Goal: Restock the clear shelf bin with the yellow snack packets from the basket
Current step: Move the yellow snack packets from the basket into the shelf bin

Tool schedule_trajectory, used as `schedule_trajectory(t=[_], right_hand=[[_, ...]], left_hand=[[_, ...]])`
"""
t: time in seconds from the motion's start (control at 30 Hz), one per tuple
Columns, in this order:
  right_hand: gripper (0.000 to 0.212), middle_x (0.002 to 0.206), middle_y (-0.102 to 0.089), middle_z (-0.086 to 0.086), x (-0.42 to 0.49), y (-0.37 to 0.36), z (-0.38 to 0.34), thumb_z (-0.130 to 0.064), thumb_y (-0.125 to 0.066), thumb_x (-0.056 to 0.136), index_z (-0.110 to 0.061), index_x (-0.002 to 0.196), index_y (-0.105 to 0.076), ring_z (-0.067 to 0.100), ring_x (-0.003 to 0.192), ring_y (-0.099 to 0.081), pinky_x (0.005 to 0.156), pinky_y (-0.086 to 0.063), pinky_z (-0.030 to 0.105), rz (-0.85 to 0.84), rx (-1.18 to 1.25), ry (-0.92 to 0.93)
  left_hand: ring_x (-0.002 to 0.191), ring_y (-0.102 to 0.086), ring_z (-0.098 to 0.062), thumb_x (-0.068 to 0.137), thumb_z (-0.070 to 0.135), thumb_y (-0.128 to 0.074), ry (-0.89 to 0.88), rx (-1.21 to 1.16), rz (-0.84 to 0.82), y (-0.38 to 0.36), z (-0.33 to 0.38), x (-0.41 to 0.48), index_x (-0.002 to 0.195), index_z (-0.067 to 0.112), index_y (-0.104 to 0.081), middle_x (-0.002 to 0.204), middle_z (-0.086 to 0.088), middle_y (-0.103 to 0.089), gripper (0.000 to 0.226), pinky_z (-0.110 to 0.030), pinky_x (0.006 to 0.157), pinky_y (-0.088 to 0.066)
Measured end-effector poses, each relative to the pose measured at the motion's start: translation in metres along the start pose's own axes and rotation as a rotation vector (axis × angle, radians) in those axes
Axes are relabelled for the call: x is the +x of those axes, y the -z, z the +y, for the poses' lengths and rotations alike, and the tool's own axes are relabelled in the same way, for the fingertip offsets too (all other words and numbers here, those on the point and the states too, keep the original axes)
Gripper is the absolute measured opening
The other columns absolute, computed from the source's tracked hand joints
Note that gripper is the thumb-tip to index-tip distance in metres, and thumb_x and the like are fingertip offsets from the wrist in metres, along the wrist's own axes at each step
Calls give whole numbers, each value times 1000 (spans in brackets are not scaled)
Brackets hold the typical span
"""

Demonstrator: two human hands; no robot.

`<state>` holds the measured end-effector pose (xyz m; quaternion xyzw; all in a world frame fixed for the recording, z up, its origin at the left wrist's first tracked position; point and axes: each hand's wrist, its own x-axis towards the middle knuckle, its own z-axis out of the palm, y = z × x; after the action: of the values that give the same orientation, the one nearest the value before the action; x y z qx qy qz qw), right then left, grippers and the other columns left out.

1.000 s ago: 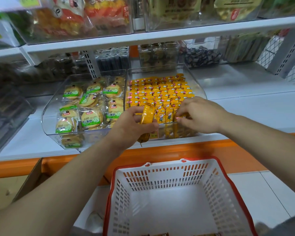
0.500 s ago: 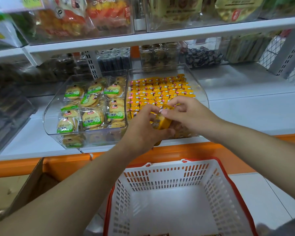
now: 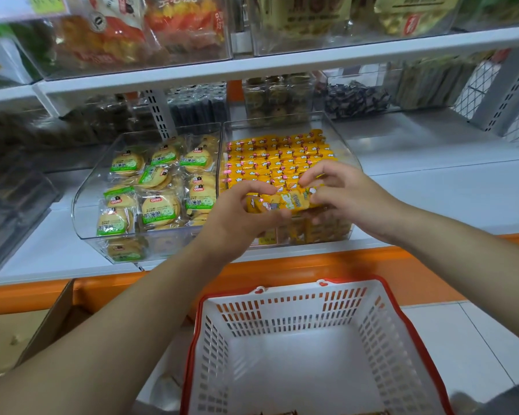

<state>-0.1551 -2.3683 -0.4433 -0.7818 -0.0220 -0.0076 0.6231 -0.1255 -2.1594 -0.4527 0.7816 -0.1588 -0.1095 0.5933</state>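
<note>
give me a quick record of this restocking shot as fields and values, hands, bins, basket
left hand: grips the left end of the held yellow packets
right hand: pinches their right end
held packets position: over the front of the clear bin
bin contents: rows of yellow packets
basket: white with red rim, bottom mostly bare
left of clear bin: green-labelled biscuits in a second bin
</note>
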Motion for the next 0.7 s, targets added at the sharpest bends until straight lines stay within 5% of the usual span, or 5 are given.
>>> schedule_trajectory(t=[0.23,0.33,0.43,0.53,0.7], right_hand=[[7,90,-73,-8,-3,-6,2,-20,-68,92,-25,87,-70,4,86,-68,73,-52,24,-103,-221,51],[22,100,-69,-12,1,-6,-6,-23,-68,92,-34,111,-62,5,91,-67,71,-56,25,-20,-156,125],[45,103,-61,-8,5,-5,-12,-24,-69,93,-39,132,-52,22,88,-67,77,-56,35,-49,-254,220],[37,101,-59,-7,12,0,-14,-17,-72,90,-31,120,-58,11,74,-63,70,-56,33,40,-307,335],[38,102,-62,-9,20,23,-1,-15,-75,84,-43,94,-52,14,76,-67,69,-57,36,267,-400,292]], left_hand=[[93,-76,-23,86,17,-79,48,-217,46,3,1,4,122,18,-57,96,-5,-77,42,-42,81,-64],[94,-76,-25,88,16,-77,35,-192,35,-2,3,3,122,16,-60,102,-9,-77,39,-48,84,-63],[89,-76,-17,86,18,-79,-26,-158,57,-8,7,6,115,23,-63,94,-2,-78,33,-32,73,-63],[88,-75,-12,85,17,-81,-85,-94,79,-9,7,12,115,26,-64,99,0,-77,35,-25,73,-62],[81,-62,-13,91,14,-73,-123,308,114,-7,-10,38,109,24,-64,95,2,-67,22,-43,81,-62]])
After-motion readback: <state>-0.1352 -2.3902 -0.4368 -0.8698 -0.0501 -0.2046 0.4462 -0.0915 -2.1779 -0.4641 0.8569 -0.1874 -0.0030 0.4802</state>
